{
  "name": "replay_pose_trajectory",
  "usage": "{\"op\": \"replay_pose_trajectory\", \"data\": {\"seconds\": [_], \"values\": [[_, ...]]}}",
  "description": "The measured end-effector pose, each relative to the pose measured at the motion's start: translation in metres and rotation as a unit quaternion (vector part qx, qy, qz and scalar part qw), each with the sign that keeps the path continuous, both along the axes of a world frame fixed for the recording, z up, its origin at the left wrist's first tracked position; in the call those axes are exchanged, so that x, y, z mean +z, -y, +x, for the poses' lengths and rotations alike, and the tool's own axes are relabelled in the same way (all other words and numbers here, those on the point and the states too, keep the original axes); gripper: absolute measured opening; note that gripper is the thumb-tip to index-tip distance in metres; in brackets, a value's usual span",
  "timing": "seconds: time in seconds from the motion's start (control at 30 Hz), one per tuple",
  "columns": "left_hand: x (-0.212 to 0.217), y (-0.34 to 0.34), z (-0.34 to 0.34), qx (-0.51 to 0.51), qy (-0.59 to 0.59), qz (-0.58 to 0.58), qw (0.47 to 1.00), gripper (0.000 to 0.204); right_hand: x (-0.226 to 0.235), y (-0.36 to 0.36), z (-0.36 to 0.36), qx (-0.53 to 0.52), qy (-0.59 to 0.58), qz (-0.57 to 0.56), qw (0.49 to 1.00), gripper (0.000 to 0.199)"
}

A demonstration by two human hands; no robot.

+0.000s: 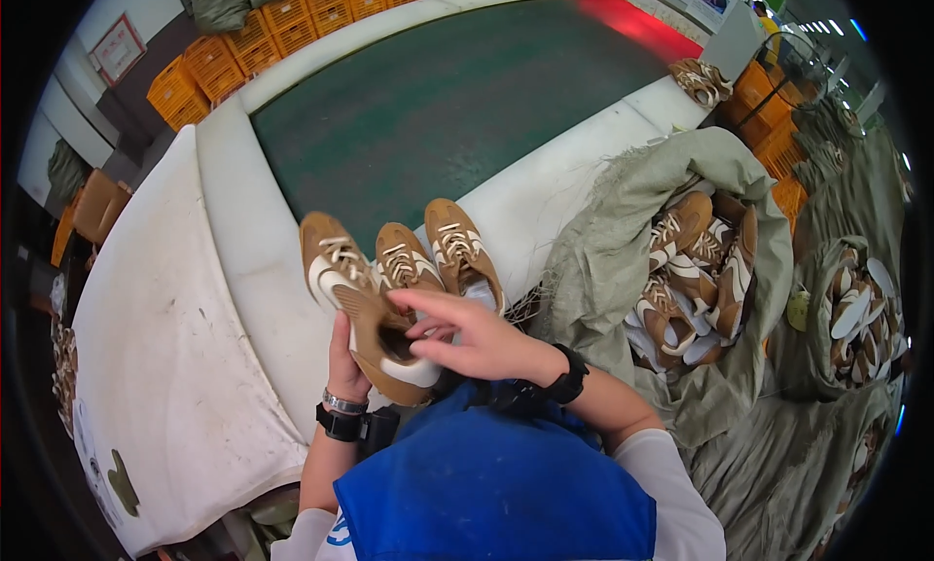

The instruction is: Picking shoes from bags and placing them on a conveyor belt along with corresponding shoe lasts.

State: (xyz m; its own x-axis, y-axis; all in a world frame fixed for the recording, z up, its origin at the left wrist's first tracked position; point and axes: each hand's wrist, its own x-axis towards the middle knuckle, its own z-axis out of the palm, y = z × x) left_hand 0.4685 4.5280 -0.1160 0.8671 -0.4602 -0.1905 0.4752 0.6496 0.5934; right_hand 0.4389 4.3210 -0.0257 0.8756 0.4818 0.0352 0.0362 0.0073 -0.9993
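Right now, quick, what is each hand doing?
Left hand: closed around the tan and white sneaker, holding it up.
Right hand: open, fingers spread, resting on that sneaker's opening, not gripping.

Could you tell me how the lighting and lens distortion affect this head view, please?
Head view: strong fisheye, so the conveyor belt edges bow and the corners go black; lighting is even and soft, with red glare at the belt's far end; the left hand, right hand and held shoe are sharp.

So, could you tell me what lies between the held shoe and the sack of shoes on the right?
In the head view, two more tan shoes on the white table edge.
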Motion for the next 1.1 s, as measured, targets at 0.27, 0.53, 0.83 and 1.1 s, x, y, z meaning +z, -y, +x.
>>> {"op": "replay_pose_trajectory", "data": {"seconds": [0.27,0.53,0.83,1.1], "values": [[-0.005,0.011,-0.015,0.052,-0.069,-0.077,0.993,0.058,-0.014,-0.018,0.012,-0.061,0.275,-0.300,0.912,0.077],[0.006,0.021,-0.012,-0.002,-0.023,-0.156,0.987,0.051,0.000,-0.039,0.017,-0.292,0.391,-0.088,0.869,0.026],[0.008,-0.009,-0.023,-0.064,0.024,-0.203,0.977,0.065,-0.012,-0.028,0.025,-0.288,0.368,-0.109,0.878,0.026],[-0.047,-0.114,-0.023,0.185,-0.064,0.015,0.981,0.056,-0.018,0.061,-0.005,-0.365,0.235,-0.150,0.888,0.023]]}}
